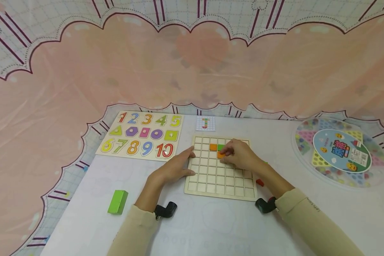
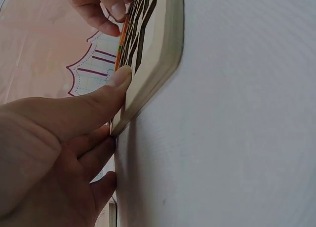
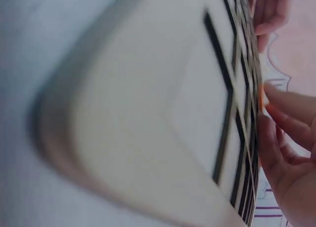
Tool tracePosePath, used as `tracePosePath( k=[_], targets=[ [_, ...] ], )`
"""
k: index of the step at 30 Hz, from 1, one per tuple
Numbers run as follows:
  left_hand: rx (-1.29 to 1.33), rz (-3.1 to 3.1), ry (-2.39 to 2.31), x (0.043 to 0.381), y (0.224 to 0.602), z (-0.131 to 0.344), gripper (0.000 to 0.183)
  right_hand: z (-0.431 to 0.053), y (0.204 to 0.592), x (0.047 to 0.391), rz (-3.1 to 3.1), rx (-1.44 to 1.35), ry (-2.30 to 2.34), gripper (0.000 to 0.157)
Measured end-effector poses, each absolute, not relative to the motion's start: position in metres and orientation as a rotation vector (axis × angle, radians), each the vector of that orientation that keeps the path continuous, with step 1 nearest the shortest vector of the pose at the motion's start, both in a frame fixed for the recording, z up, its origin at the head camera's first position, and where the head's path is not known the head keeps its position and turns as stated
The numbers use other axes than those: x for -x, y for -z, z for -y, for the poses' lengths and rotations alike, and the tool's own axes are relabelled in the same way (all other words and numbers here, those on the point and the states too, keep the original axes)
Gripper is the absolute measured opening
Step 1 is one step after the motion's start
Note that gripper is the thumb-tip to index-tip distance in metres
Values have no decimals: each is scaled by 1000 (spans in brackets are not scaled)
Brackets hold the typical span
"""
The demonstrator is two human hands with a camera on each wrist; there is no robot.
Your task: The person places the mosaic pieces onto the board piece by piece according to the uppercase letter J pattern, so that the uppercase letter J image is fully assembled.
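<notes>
A square wooden grid board [image 1: 206, 180] lies on the table. My left hand [image 1: 171, 169] steadies its left edge, and in the left wrist view the thumb [image 2: 120, 78] rests on the rim with the other fingers beside the edge. Over the board's upper part, my right hand [image 1: 241, 154] pinches an orange square tile [image 1: 220, 155] at a cell; the same orange tile [image 3: 260, 96] shows at the fingertips in the right wrist view. One orange tile [image 1: 213, 147] and a green tile [image 1: 221, 147] sit in the row above, the green one partly hidden by the fingers.
Behind the board lies a small pattern card [image 1: 206, 123]. A number-and-shape puzzle board [image 1: 140, 142] is at left, above a green block [image 1: 117, 202]. A red piece [image 1: 260, 182] lies beside the board's right edge. A round clear package [image 1: 341, 151] occupies the far right.
</notes>
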State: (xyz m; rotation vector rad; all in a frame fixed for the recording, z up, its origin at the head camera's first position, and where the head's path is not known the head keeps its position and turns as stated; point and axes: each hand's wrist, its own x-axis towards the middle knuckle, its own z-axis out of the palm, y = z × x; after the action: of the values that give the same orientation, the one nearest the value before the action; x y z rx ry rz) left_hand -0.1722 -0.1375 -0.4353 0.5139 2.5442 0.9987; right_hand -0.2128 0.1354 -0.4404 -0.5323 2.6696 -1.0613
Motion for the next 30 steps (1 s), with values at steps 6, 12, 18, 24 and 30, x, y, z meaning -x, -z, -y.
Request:
tracePosePath(
  k=[6, 12, 18, 24, 30],
  targets=[
    [-524, -2542, -1000, 173, 435, 139, 86, -149, 433, 211, -2539, 458, 1182, 37],
    [-516, -2535, -1001, 172, 435, 140, 85, -170, 418, 207, -2542, 502, 1208, 47],
    [-501, -2539, -975, 174, 437, 137, 83, -196, 410, 200, -2592, 448, 1185, 51],
    [-524, -2526, -962, 175, 437, 136, 70, -221, 408, 190, -2599, 413, 1166, 52],
    [-531, -2511, -959, 175, 435, 135, 73, -242, 413, 185, -2600, 417, 1146, 54]
  ],
)
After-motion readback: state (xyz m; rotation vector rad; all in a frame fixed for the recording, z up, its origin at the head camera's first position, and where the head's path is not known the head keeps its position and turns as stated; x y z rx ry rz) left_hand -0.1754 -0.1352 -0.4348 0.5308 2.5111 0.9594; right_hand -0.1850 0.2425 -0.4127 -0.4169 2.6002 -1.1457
